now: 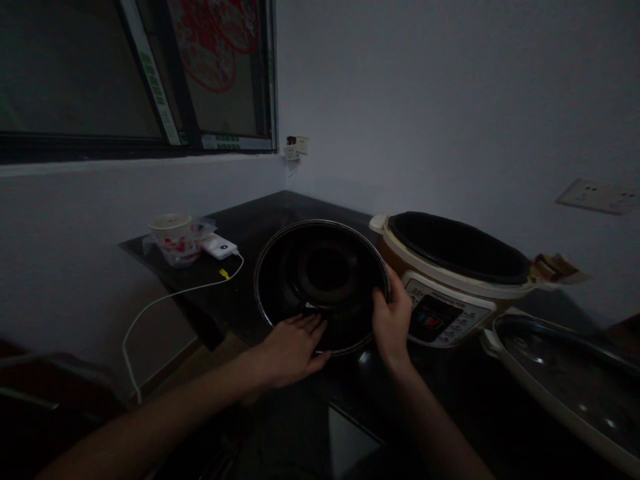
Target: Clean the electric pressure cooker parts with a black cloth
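A round black pot (327, 267) with a thin pale rim tilts toward me at the table's near side, its dark inside showing. My right hand (393, 320) grips its right rim, thumb inside and fingers round the outer wall. Over the near left rim lies my left hand (295, 347), with fingers reaching into the pot and the thumb at the outside of the rim. A small bright spot shows inside by the left fingertips; I cannot tell what it is. Beyond my right hand stands a white and brown electric cooker (450, 287), lidless, with a control panel in front.
A glass lid (565, 380) with a pale rim lies at right. On the black table (280, 207), a paper cup (173, 230) in plastic wrap sits at left beside a white power bank (220, 245), whose cable (165, 298) hangs over the edge. Walls and a window border the table.
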Demonstrator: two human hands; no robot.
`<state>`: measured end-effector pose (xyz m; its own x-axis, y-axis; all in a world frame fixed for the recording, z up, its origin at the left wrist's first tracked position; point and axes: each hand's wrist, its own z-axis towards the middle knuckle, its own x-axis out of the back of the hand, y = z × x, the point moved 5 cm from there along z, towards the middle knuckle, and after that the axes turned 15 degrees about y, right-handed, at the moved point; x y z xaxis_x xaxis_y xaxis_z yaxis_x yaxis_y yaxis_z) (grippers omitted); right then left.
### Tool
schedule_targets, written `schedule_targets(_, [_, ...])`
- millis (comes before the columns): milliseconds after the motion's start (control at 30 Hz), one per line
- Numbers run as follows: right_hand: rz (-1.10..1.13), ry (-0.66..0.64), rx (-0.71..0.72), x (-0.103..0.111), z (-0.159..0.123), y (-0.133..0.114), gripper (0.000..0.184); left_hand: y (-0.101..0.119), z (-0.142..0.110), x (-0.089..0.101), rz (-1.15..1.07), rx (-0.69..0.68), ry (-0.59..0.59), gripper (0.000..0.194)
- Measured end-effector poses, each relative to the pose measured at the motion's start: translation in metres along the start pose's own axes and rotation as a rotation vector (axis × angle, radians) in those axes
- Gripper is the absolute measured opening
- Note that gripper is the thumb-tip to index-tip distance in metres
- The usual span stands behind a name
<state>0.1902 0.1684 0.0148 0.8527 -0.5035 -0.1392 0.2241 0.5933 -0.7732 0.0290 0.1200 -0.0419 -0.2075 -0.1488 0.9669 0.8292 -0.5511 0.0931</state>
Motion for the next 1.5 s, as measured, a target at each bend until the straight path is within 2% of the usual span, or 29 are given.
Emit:
schedule_targets(67, [-0.005,0.007,-0.003,0.002,-0.001,-0.001,0.047,-0.019,0.004,0.003,0.106,-0.029,-0.018,0.055])
schedule_targets(200, [0.001,0.014,0.011,0.003,-0.003,-0.002,0.045,-0.055,0.022,0.014,0.220,0.025,-0.016,0.036])
schedule_targets(300, [-0.001,0.023,0.021,0.004,-0.005,-0.002,0.045,-0.060,0.030,0.015,0.195,0.041,-0.024,0.032])
schedule_targets(367, [-0.006,0.025,0.024,0.005,-0.006,-0.003,0.045,-0.050,0.029,0.009,0.125,0.020,-0.048,0.034])
schedule_targets(500, [-0.027,0.021,0.025,0.006,-0.011,-0.006,0.045,-0.010,0.024,-0.005,-0.078,-0.017,-0.045,0.048])
schedule_targets(633, [-0.038,0.073,-0.021,0.011,-0.017,-0.005,0.038,0.024,0.023,-0.001,-0.472,0.125,0.021,0.056])
schedule_targets(700, [-0.045,0.094,-0.053,0.013,-0.020,-0.001,0.035,0.036,0.021,0.003,-0.587,0.121,0.024,0.062])
schedule_targets(800, [-0.062,0.120,-0.112,0.016,-0.023,0.007,0.038,0.046,0.016,0.003,-0.556,0.058,0.029,0.074])
schedule_targets(933, [-0.058,0.118,-0.168,0.018,-0.022,0.014,0.039,0.044,0.012,-0.014,-0.295,0.048,0.067,0.074])
schedule_targets(1067, [-0.042,-0.058,-0.102,0.010,-0.004,0.005,0.034,0.038,0.006,-0.026,-0.097,0.015,0.006,0.072])
schedule_targets(1167, [-0.029,-0.231,0.029,-0.006,0.019,-0.016,0.043,0.031,0.000,-0.022,-0.020,-0.051,-0.029,0.068])
schedule_targets(1267, [-0.061,-0.378,0.184,-0.026,0.044,-0.040,0.050,0.023,-0.006,-0.017,0.018,-0.126,-0.009,0.065])
schedule_targets(1367, [-0.087,-0.558,0.307,-0.045,0.063,-0.055,0.065,0.016,-0.009,-0.016,0.068,-0.148,-0.001,0.060])
schedule_targets(1433, [-0.084,-0.668,0.331,-0.052,0.070,-0.056,0.074,0.010,-0.010,-0.014,0.067,-0.145,-0.031,0.058])
schedule_targets(1500, [-0.074,-0.725,0.306,-0.052,0.072,-0.054,0.072,0.003,-0.009,-0.008,-0.013,-0.155,-0.064,0.057])
